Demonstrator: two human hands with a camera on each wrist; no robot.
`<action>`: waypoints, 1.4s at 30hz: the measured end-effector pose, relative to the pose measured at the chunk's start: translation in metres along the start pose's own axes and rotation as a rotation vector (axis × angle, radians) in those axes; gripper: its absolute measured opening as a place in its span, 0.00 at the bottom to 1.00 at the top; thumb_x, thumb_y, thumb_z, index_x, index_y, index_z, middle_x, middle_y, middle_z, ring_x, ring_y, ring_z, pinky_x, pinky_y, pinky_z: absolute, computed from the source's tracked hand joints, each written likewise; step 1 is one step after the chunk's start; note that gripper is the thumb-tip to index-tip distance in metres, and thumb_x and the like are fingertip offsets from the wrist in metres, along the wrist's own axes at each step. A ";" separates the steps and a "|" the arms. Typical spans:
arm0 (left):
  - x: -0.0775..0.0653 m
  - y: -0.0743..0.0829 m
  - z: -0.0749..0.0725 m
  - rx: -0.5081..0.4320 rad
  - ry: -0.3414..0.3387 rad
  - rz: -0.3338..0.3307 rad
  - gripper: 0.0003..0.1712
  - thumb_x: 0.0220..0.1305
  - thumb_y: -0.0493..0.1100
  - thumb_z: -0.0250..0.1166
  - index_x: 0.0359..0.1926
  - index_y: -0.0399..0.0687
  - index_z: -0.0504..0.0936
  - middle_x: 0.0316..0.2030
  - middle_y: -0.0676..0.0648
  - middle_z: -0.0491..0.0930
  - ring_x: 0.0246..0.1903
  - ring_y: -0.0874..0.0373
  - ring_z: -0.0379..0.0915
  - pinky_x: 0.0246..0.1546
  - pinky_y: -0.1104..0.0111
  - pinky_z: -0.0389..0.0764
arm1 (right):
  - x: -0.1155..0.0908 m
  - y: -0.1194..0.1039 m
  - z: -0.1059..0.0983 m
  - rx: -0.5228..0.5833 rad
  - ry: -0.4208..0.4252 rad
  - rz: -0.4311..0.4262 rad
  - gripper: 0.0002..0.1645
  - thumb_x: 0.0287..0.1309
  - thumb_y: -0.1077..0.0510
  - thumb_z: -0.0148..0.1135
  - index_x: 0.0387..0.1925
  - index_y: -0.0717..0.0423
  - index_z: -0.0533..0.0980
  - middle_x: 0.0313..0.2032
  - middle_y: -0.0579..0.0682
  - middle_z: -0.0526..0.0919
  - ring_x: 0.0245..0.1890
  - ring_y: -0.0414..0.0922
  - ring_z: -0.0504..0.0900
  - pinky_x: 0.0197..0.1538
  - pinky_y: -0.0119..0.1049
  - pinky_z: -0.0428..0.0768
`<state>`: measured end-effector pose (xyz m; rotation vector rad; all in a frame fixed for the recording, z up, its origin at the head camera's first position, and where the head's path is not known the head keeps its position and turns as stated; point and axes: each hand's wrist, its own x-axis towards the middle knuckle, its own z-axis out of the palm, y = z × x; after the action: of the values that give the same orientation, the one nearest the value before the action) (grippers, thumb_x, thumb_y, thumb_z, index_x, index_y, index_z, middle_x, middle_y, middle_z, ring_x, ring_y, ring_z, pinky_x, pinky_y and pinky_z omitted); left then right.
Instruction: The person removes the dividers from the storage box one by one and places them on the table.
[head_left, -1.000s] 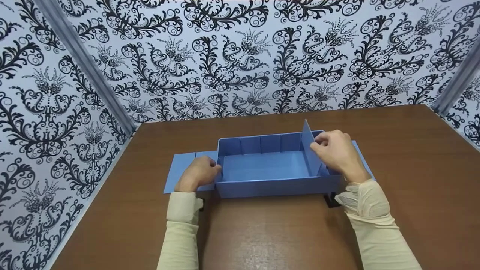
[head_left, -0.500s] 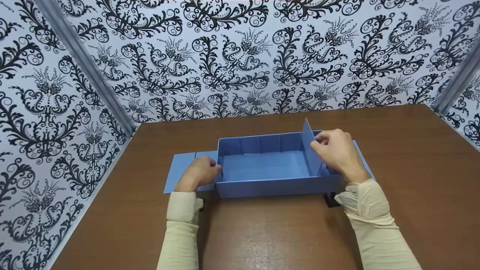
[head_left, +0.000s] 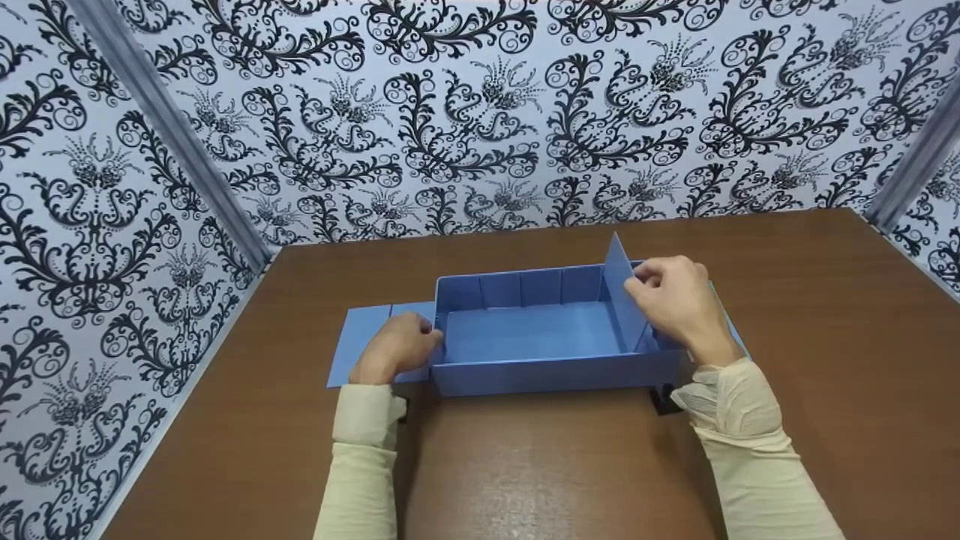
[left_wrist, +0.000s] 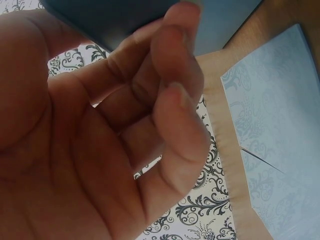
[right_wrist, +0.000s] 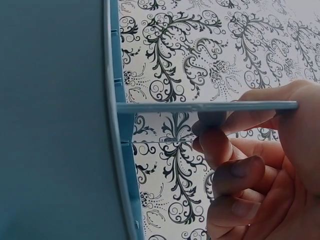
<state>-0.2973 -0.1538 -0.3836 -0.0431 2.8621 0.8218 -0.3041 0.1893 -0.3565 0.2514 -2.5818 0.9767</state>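
A long blue plastic box (head_left: 555, 376) with ribbed inner walls stands across the middle of the table. My left hand (head_left: 399, 345) grips the wall at its left end, and the left wrist view has the curled fingers (left_wrist: 180, 125) beside the dark box side. Toward the right end, a thin blue divider (head_left: 619, 296) stands upright across the box, its top edge above the rim. My right hand (head_left: 679, 304) pinches this divider between thumb and fingers. Seen edge-on in the right wrist view, the divider (right_wrist: 200, 106) reaches from the box wall into my hand.
Left of the box a flat blue panel (head_left: 358, 341) lies on the brown table (head_left: 517, 480). Another blue panel (head_left: 726, 319) shows behind my right hand. A small black object (head_left: 663, 400) sits by the box's front right corner. Patterned walls (head_left: 480, 112) enclose the table.
My right hand has risen slightly, and the divider's top edge stands a little higher over the rim. My left hand and the box stay in place.
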 end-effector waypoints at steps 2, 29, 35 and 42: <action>0.000 0.000 0.000 -0.004 -0.001 -0.003 0.23 0.70 0.43 0.55 0.15 0.49 0.66 0.15 0.52 0.62 0.17 0.60 0.59 0.18 0.68 0.59 | 0.000 0.000 -0.002 0.004 -0.011 0.008 0.13 0.58 0.59 0.60 0.38 0.64 0.85 0.28 0.54 0.85 0.27 0.48 0.79 0.32 0.38 0.73; -0.002 0.000 -0.001 0.022 0.028 0.028 0.22 0.68 0.43 0.55 0.14 0.50 0.65 0.15 0.53 0.63 0.16 0.60 0.59 0.19 0.68 0.59 | -0.002 0.002 -0.014 0.031 -0.010 0.035 0.17 0.60 0.57 0.59 0.45 0.63 0.84 0.34 0.57 0.87 0.31 0.47 0.79 0.35 0.38 0.74; -0.001 0.001 0.000 0.005 0.017 -0.008 0.21 0.69 0.44 0.55 0.16 0.49 0.69 0.16 0.52 0.65 0.18 0.59 0.61 0.19 0.68 0.61 | -0.002 0.003 -0.018 0.039 -0.010 0.052 0.17 0.60 0.58 0.57 0.45 0.64 0.84 0.34 0.57 0.87 0.31 0.48 0.80 0.35 0.38 0.75; 0.000 0.001 0.001 0.003 0.017 -0.013 0.21 0.70 0.44 0.55 0.17 0.49 0.70 0.17 0.52 0.66 0.18 0.59 0.62 0.19 0.68 0.61 | -0.002 0.007 -0.028 0.050 0.009 0.061 0.18 0.61 0.57 0.57 0.47 0.64 0.83 0.32 0.56 0.85 0.26 0.44 0.76 0.29 0.32 0.72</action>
<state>-0.2970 -0.1530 -0.3837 -0.0681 2.8759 0.8179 -0.2964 0.2135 -0.3418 0.1819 -2.5735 1.0619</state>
